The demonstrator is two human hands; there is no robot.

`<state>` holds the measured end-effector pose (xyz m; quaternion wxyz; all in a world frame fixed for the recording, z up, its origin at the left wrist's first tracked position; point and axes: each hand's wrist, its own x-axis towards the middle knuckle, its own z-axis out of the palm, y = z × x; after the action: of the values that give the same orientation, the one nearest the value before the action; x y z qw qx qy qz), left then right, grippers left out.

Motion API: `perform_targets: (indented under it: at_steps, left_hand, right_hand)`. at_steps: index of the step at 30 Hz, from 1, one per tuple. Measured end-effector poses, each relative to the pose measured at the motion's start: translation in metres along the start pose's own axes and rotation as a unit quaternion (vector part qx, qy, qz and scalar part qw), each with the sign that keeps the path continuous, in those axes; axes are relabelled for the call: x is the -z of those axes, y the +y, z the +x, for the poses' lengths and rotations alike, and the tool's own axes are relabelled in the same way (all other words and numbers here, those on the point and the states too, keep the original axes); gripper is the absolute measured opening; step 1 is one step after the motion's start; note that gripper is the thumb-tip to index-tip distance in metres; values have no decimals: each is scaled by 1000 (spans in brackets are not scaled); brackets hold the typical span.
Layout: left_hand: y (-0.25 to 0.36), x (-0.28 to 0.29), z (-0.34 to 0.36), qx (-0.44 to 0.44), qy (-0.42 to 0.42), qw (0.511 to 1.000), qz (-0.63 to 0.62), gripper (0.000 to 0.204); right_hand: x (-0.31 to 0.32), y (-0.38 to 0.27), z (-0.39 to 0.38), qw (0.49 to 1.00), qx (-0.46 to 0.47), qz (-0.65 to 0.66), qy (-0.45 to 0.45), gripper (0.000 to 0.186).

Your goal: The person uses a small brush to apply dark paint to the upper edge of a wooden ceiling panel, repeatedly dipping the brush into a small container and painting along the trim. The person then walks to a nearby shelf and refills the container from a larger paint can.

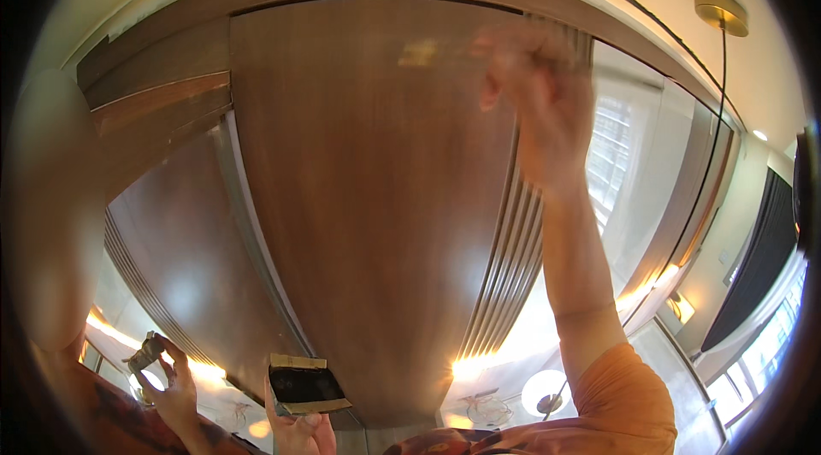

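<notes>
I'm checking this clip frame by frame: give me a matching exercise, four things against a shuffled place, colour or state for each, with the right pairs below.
Things
1. Left hand
2. Right hand
3. Round ceiling fitting
4. Large door panel

Descriptions
A. Gold-coloured, at the upper right of the picture
B. Brown, filling the middle of the picture
C. Low in the picture, holding a black-and-tan object
D. Raised high, its fingers blurred

Right pairs: 1-C, 2-D, 3-A, 4-B
</notes>
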<state>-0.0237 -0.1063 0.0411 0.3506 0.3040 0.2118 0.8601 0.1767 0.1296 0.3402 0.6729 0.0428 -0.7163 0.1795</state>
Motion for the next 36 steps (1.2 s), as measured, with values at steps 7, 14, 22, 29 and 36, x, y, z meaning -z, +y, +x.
perform_targets:
  at_steps: [7,14,22,29,36]
  left_hand:
    - [0,5,-8,27,24,999,-19,81]
    - [3,-2,-2,21,-24,999,-37,85]
    - [5,-6,0,21,-38,998,-55,85]
    - [4,-2,4,23,-64,997,-45,84]
    - [3,-1,2,14,-52,997,-46,82]
  right_hand:
    - [9,20,113,969,152,-158,114,17]
    - [-5,21,133,944,138,-278,111,22]
    - [-2,24,140,915,198,-320,143,22]
    - [2,17,138,884,233,-389,113,24]
    - [-10,8,139,900,233,-361,72,25]
